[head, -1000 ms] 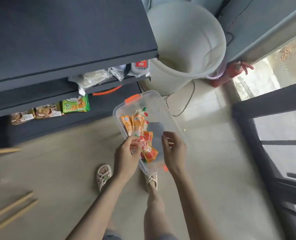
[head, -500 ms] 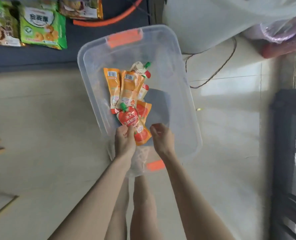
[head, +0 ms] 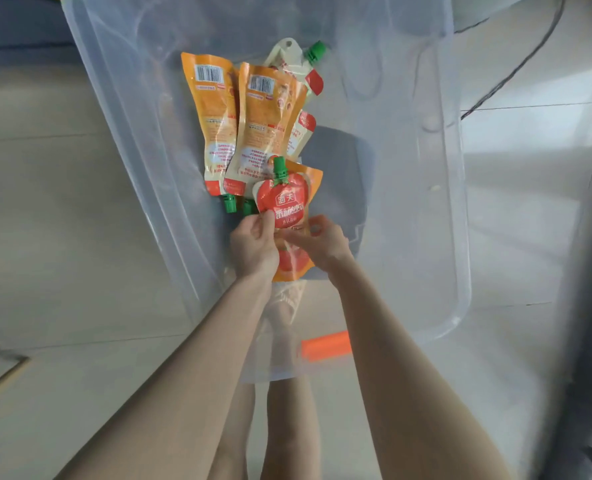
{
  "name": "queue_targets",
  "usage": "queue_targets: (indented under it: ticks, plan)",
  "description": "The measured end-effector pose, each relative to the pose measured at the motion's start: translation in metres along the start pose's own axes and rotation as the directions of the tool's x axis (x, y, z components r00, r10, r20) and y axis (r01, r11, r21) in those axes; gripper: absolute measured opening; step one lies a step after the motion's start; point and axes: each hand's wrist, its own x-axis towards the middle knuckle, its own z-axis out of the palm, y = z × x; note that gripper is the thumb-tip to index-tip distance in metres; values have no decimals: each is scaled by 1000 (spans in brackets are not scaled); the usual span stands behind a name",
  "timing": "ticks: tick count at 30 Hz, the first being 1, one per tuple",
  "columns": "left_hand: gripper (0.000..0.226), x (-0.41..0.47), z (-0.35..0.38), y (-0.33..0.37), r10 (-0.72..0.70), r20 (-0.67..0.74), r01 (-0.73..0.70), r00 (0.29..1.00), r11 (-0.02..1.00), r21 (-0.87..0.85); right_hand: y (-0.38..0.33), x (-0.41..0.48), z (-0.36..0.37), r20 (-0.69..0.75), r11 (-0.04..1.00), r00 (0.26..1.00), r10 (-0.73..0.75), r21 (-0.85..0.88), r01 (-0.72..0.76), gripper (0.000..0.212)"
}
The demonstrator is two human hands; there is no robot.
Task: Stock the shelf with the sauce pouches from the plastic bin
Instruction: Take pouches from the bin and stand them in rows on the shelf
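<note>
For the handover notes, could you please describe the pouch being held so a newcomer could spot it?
Find the clear bin on the floor and the pouches piled inside. At the pile's near end, the left hand pinches the red pouch. Its neighbours show orange backs with barcodes; it alone has a red tomato-shaped front.

Person's own limbs, seen from above. L forearm (head: 190, 375) & R forearm (head: 398, 375) are bare, wrist to frame edge, ending at L grip (head: 254, 244) & R grip (head: 317, 242). Below the grips, betw. the arms, two bare lower legs (head: 287, 427). Just under the grips: foot in pale woven-strap sandal (head: 284, 301), straps criss-crossed, outline hazy.
</note>
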Motion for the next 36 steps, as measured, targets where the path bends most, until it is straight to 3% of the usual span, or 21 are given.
queue_targets:
  ticks: [2, 6, 8, 13, 20, 24, 30, 33, 36]
  plan:
    - [30, 1, 3, 3, 18, 26, -19, 1000, 999, 49, 10, 13, -1, 6, 998, 1000, 4, 67, -4, 70]
    - [38, 1, 8, 8, 89, -23, -84, 996, 981, 175, 0, 3, -13, -80, 941, 997, 21, 339, 8, 45]
    - [39, 2, 9, 7, 52, 0, -51, 999, 976, 213, 0, 5, -19, -111, 899, 993, 51, 438, 3, 41]
    - [36, 4, 10, 0, 8, 114, -39, 993, 962, 271, -3, 13, -22, -69, 886, 998, -8, 461, 39, 42]
    - [42, -3, 8, 12, -19, 110, -9, 994, 970, 245, -5, 2, -41, 67, 889, 996, -53, 457, 17, 38]
    - [48, -29, -8, 22, -57, 205, 23, 977, 986, 165, -4, -32, -48, 125, 918, 985, -118, 391, 60, 35]
    - [16, -83, -56, 50, 102, 260, -84, 960, 993, -77, -7, -109, -59, 89, 819, 963, -255, 549, 166, 25]
    - [10, -117, -88, 65, 191, 220, -138, 957, 963, -232, -10, -158, -71, 65, 743, 946, -316, 637, 205, 13]
    - [7, -153, -125, 83, 245, 144, -173, 959, 905, -388, -15, -212, -79, 52, 707, 931, -362, 667, 237, 17]
